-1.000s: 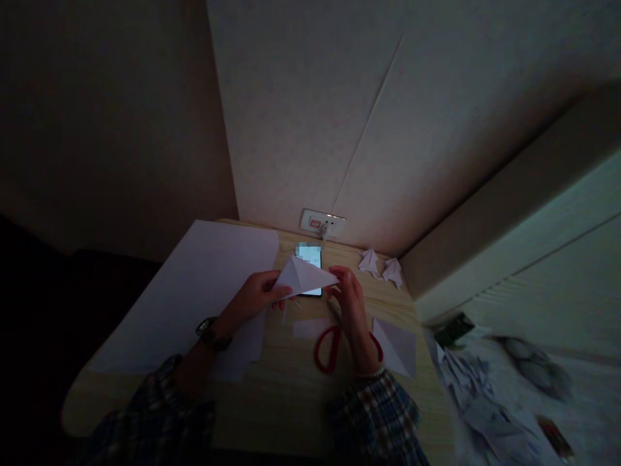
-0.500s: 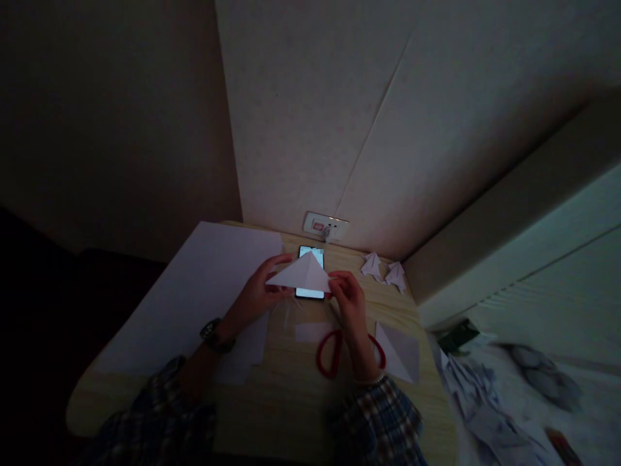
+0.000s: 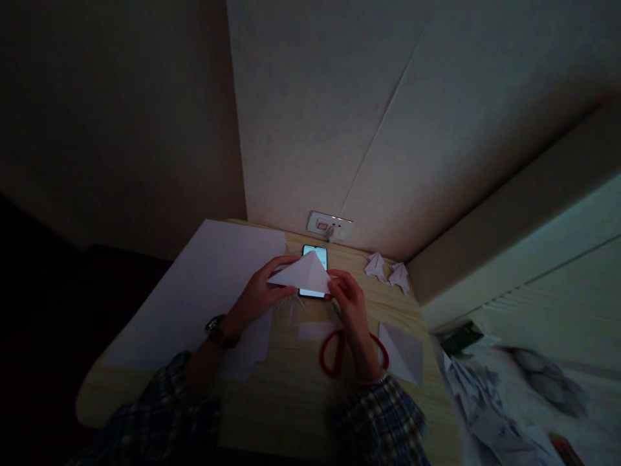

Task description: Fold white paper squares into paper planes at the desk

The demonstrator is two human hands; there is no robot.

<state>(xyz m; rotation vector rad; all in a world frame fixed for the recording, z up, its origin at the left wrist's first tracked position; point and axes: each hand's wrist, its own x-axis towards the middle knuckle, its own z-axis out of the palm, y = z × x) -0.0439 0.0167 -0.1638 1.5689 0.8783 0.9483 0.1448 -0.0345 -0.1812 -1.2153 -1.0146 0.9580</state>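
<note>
A white sheet of paper folded into a triangle (image 3: 303,275) is held up between my two hands, its peak pointing away from me. My left hand (image 3: 259,288) grips the left corner between thumb and fingers. At the right corner, my right hand (image 3: 347,294) pinches the paper with thumb and fingertips. Behind the triangle lies a phone (image 3: 314,293) with a lit screen, partly covered by the paper. Under my right wrist are scissors with red handles (image 3: 332,353), their middle hidden by the hand.
Large white paper sheets (image 3: 194,291) cover the table's left side. Two folded paper figures (image 3: 375,266) sit at the back right. A partly folded square (image 3: 402,353) lies right of the scissors. A wall socket (image 3: 330,225) with a plug is behind. Crumpled paper (image 3: 485,408) lies off the right edge.
The whole view has shifted slightly, so things appear a little further right. Both hands keep their hold on the paper triangle, and my left fingers lie a bit further along it.
</note>
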